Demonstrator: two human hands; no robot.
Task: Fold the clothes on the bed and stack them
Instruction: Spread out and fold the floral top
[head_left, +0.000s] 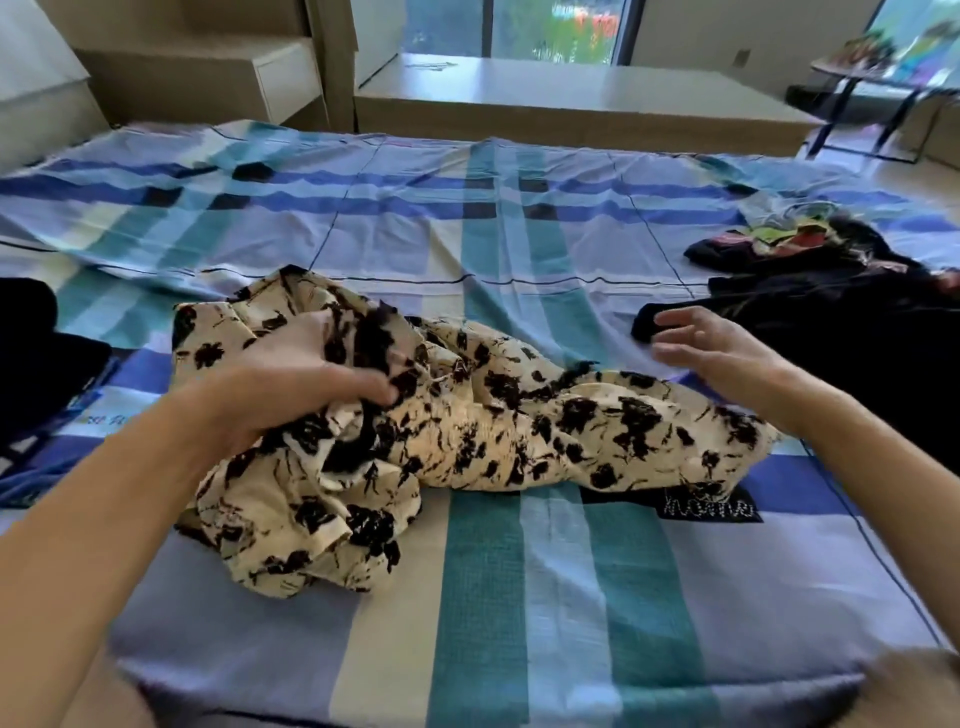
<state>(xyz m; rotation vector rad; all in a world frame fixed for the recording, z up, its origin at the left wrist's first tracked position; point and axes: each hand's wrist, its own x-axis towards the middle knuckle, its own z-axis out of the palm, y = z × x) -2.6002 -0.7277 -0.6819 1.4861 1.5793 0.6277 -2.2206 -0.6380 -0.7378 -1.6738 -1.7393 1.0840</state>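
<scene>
A cream garment with black blotches (467, 436) lies crumpled in the middle of the bed (519, 597), which has a blue, teal and white checked sheet. My left hand (291, 379) grips a bunch of this garment near its left end. Hovering above the garment's right end is my right hand (711, 348), fingers spread and holding nothing. A pile of dark clothes (831, 322) lies to the right, with a colourful piece (774, 234) at its far side. Another dark garment (31, 358) sits at the left edge.
Beyond the bed stand a low beige platform (571, 98) and a drawer unit (249, 78) below windows. A small table with dark legs (878, 93) is at the back right.
</scene>
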